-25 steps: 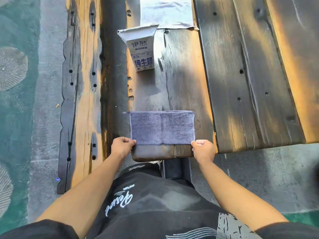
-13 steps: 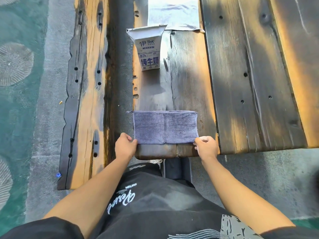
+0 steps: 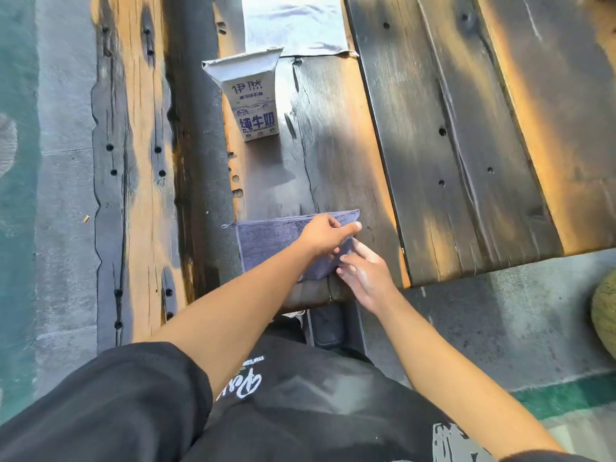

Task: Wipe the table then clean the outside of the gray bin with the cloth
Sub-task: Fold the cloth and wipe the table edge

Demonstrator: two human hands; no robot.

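Note:
A blue-grey cloth (image 3: pixel 266 241) lies flat at the near end of the dark wooden table (image 3: pixel 333 145). My left hand (image 3: pixel 325 236) reaches across the cloth and pinches its far right corner between thumb and fingers. Just beside it is my right hand (image 3: pixel 366 275), fingers apart, fingertips touching the cloth's right edge near the table's end. My left forearm hides the cloth's near right part. No gray bin is in view.
A white milk carton (image 3: pixel 253 98) stands on the same plank beyond the cloth, with a pale sheet (image 3: pixel 293 25) behind it. A wooden bench (image 3: pixel 133 161) runs along the left. A round green object (image 3: pixel 605 311) lies on the ground at right.
My left hand let go of the cloth's near left corner and crossed to its right side. My right hand shifted slightly and loosened its fingers. The cloth stayed in place.

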